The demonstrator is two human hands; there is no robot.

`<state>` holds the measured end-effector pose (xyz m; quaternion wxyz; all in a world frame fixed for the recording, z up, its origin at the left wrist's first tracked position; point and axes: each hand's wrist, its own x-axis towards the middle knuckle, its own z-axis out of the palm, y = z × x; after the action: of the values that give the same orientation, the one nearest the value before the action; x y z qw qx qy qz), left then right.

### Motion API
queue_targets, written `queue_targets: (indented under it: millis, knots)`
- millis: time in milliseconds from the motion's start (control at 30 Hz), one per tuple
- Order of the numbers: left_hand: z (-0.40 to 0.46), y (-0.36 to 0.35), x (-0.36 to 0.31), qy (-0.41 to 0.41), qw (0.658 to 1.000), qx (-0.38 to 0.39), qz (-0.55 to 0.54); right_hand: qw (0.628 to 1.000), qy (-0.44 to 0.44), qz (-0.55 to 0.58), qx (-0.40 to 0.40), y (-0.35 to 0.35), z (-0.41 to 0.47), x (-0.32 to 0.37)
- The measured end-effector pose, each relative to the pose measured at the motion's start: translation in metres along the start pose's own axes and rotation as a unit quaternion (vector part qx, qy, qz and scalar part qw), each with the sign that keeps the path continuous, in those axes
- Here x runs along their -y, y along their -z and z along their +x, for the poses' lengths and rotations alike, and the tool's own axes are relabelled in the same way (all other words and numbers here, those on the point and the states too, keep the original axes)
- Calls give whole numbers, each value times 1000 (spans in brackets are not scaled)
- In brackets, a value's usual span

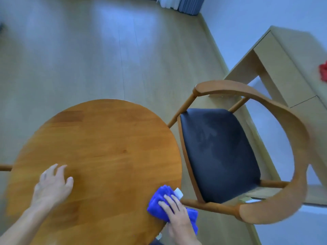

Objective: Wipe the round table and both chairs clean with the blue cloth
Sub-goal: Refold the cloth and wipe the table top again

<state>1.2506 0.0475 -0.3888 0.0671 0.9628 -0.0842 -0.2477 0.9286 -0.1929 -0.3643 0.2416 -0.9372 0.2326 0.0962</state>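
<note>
The round wooden table fills the lower left of the head view. My right hand presses the bunched blue cloth onto the table's near right edge, fingers laid over it. A white label sticks out of the cloth. My left hand rests on the tabletop at the near left, fingers spread and relaxed. A wooden chair with a curved backrest and a black seat stands right of the table. A wooden bar pokes out at the table's left edge.
A light wooden desk stands against the wall behind the chair, with something red on it. Pale wood floor stretches beyond the table. A curtain hem hangs at the top.
</note>
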Motion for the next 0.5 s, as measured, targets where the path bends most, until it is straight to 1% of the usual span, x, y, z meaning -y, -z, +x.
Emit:
queue_targets:
  millis: [67,100,133,167,233,300,333,400,433,500]
  knots:
    - [-22,16,-32,-22,999,37,-12,989,-127,70,-37,35,30,-2]
    - [-33,26,-51,-42,997,54,-23,972,-189,139,-19,53,43,3]
    - [-44,39,-70,-65,995,70,-39,948,-232,219,5,70,55,10]
    - [-55,55,-90,-90,990,85,-63,924,-239,300,9,88,64,20]
    - [-74,94,-129,-136,978,110,-117,880,-194,434,-2,125,75,49]
    - [-93,144,-165,-164,960,123,-190,823,-137,551,-2,163,73,83]
    - [-102,172,-180,-166,945,133,-249,795,-102,598,0,182,70,102]
    - [-124,230,-203,-177,893,182,-371,743,-37,668,7,222,63,135]
    - [-137,258,-210,-191,869,203,-409,718,-11,696,15,242,59,150]
    - [-162,307,-217,-228,841,229,-435,666,31,744,42,279,49,176]
